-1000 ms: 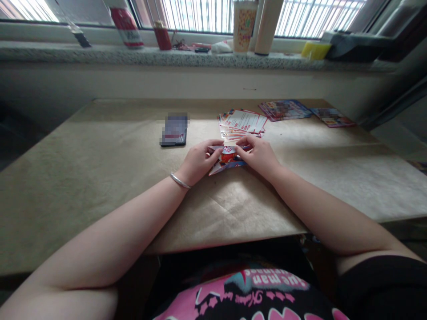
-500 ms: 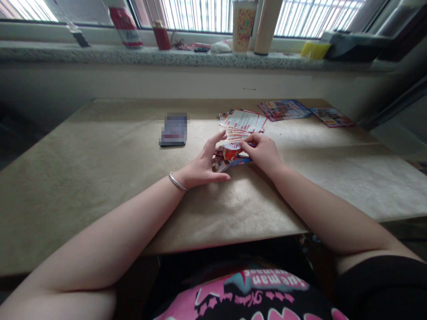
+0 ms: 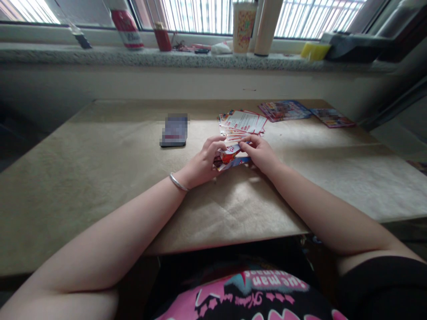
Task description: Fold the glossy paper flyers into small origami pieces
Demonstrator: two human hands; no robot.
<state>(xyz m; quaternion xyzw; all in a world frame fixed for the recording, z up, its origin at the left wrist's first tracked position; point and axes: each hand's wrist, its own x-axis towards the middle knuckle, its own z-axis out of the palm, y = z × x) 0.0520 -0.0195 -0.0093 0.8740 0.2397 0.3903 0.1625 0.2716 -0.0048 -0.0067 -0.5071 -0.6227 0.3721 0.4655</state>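
Observation:
Both hands are at a bunch of colourful printed cards point(image 3: 230, 156) low over the middle of the table. My left hand point(image 3: 204, 163), with a silver bangle on its wrist, curls its fingers round the cards' left end; its thumb is mostly hidden. At the right end, my right hand point(image 3: 260, 152) pinches the cards between thumb and fingers. Just beyond the fingertips lies a fanned spread of white, red-edged cards point(image 3: 243, 121) with printed text.
A dark, pixelated flat object point(image 3: 175, 130) lies left of the cards. Two groups of glossy cards, a larger pile point(image 3: 287, 110) and a smaller one point(image 3: 332, 118), rest at the back right. Bottles, a patterned cup point(image 3: 244, 27) and a yellow item point(image 3: 315, 51) line the windowsill point(image 3: 187, 60).
My left hand has closed from a wide spread, its fingers and thumb drawing in on the cards' left end. My right hand keeps its pinch with only a slight shift.

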